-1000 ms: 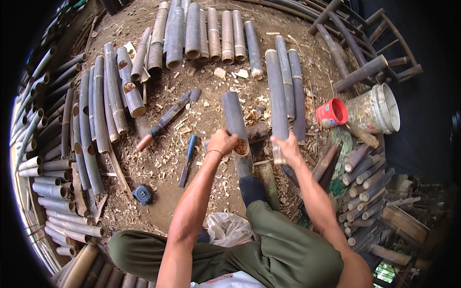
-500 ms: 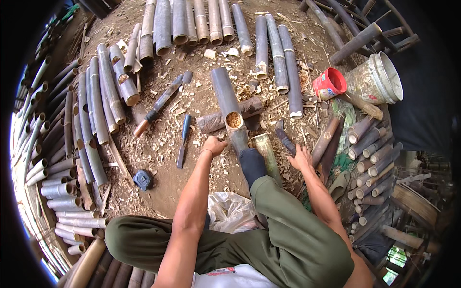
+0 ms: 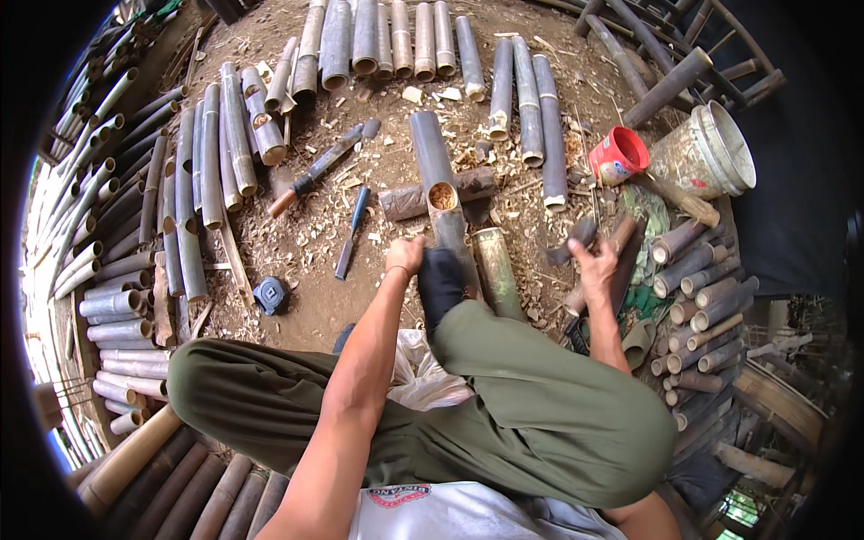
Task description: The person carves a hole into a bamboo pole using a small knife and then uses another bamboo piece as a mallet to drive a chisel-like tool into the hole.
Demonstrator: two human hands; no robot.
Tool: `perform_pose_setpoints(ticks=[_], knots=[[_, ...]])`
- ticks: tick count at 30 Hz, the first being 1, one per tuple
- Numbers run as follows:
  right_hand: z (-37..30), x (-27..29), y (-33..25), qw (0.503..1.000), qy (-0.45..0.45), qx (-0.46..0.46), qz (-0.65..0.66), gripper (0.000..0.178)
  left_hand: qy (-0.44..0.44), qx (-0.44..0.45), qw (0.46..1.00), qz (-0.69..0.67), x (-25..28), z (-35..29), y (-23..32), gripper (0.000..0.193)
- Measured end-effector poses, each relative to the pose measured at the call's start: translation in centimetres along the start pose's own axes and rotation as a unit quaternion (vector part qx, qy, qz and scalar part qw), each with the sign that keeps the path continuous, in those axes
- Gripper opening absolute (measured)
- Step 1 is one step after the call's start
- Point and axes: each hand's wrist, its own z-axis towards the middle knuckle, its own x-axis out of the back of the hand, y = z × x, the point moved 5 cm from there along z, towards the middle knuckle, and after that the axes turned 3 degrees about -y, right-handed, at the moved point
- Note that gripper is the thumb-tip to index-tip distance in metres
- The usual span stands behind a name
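Observation:
A dark bamboo tube [image 3: 430, 148] with an oval opening full of pale shavings points away from me. It rests across a brown log [image 3: 405, 203], its near part against my dark-covered foot [image 3: 441, 279]. My left hand [image 3: 405, 255] is closed in a fist beside the tube and foot, with nothing seen sticking out of it. My right hand [image 3: 596, 267] is raised at the right, thumb up, around a dark hooked knife [image 3: 560, 256]. The knife is blurred and the grip partly hidden. A greenish bamboo piece [image 3: 499, 270] lies right of my foot.
A chisel [image 3: 353, 232], a long-handled blade [image 3: 326, 164] and a tape measure [image 3: 270, 295] lie left on the shavings-strewn ground. Bamboo tubes [image 3: 364, 40] ring the far side. A red tub [image 3: 619, 155] and a whitish bucket [image 3: 697, 153] stand right, near stacked bamboo [image 3: 693, 270].
My right hand has risen from the ground, up and to the right, and the hooked knife has moved with it. My left fist has shifted slightly farther away, closer to the foot.

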Motion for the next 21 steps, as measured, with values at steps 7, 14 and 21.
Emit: perform_pose_setpoints(ticks=[7,14,21], knots=[[5.6,-2.4,-8.8,0.958,-0.153,-0.034,0.24,0.04,-0.018,-0.053,0.992,-0.112,0.7,-2.1,5.2,0.097],[8.1,-13.1,-12.0,0.864,-0.141,0.041,0.483,0.016,-0.051,0.004,0.939,-0.34,-6.5,-1.6,6.6,0.092],[9.4,-19.6,-10.3,0.865,-0.17,0.046,0.47,0.017,-0.024,0.025,0.92,-0.39,-6.6,-1.7,7.3,0.082]])
